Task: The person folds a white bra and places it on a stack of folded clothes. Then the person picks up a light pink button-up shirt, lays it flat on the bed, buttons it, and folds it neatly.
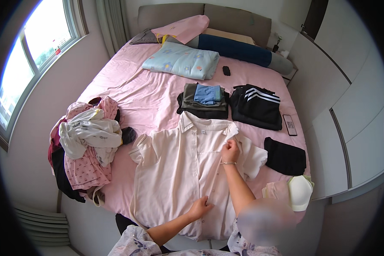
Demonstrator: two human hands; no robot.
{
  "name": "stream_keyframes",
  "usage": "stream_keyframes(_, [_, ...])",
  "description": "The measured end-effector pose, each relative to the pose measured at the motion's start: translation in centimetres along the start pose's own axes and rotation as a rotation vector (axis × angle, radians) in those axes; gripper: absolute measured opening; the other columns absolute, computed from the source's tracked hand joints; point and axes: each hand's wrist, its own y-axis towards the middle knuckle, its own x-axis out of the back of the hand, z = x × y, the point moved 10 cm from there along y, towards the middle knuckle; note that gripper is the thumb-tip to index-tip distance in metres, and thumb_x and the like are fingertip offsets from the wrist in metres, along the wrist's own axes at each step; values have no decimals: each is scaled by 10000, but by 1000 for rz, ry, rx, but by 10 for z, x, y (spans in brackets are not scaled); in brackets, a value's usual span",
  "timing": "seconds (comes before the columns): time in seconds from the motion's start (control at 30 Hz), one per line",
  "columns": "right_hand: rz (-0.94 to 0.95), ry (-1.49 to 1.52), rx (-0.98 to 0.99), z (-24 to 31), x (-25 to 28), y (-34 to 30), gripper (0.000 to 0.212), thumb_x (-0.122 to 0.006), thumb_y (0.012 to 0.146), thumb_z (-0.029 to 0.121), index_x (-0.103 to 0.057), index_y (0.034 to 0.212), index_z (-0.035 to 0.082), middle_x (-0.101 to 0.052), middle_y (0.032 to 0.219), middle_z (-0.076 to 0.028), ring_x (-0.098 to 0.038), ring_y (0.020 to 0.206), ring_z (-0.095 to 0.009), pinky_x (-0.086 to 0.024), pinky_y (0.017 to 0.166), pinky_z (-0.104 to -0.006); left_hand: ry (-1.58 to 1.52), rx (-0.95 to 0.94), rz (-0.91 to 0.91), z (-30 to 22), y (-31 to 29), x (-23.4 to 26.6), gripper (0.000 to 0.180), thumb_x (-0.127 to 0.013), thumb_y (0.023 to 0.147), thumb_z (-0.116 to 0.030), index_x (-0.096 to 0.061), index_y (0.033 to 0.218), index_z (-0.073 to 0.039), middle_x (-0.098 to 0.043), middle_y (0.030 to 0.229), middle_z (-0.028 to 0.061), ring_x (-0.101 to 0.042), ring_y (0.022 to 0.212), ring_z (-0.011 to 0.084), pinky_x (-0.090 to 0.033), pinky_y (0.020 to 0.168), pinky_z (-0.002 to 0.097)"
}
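Pink sheets cover the bed [134,91]; a cream shirt [166,170] lies at its near edge. Fingers of the right hand [230,151] and left hand [200,208] pinch its front; uneven pulling could wrinkle it.

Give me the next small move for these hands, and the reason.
I'd probably smooth the front of the cream shirt flat between the hands: it lies spread out collar-up on the bed, with the left hand at its lower front and the right hand near the collar, and creases show in the cloth between them.
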Motion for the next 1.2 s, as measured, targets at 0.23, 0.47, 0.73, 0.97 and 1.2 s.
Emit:
stream_keyframes(0.23, [647, -59, 119, -15, -91, -47, 440, -595, 788, 156, -483, 1192, 25, -603, 955, -154, -582, 902, -261, -454, 790, -334, -43, -68, -17, 3, -36, -9, 335, -627, 767, -251, -543, 935, 26, -544, 677, 174, -533, 610, 276, -425, 576, 378])
stream_keyframes(0.47, [608, 307, -147, -3, 38, -121, 222, -542, 869, 129, -560, 1042, -9, -631, 932, -96, -607, 854, -156, -485, 742, -251, -77, -76, 165, 23, -89, -11, 320, -592, 814, -170, -548, 1058, 32, -645, 869, 154, -619, 748, 193, -485, 678, 306])
stream_keyframes(0.73, [775, 220, -397, -44, 120, -274, 145, -577, 841, 153, -606, 884, 18, -626, 708, -49, -593, 633, -113, -478, 578, -242, 274, -310, -316, 29, -157, 26, 243, -655, 722, -121, -582, 947, -62, -554, 798, 69, -582, 633, 244, -484, 632, 348])
stream_keyframes(0.97, [728, -37, -47, -9, 121, -277, 138, -581, 799, 200, -605, 815, 65, -627, 718, -118, -611, 659, -285, -484, 599, -352, 586, -381, -339, 34, -140, 13, 175, -637, 722, -181, -563, 848, -86, -568, 810, 74, -583, 713, 277, -482, 619, 366])
stream_keyframes(1.2, [703, -47, 29, -9, 124, -278, 149, -583, 808, 171, -614, 841, 29, -634, 697, -98, -605, 587, -183, -479, 573, -278, 528, -282, -179, 49, -135, 9, 132, -616, 729, -177, -538, 736, -70, -560, 742, 108, -572, 708, 296, -463, 618, 393])
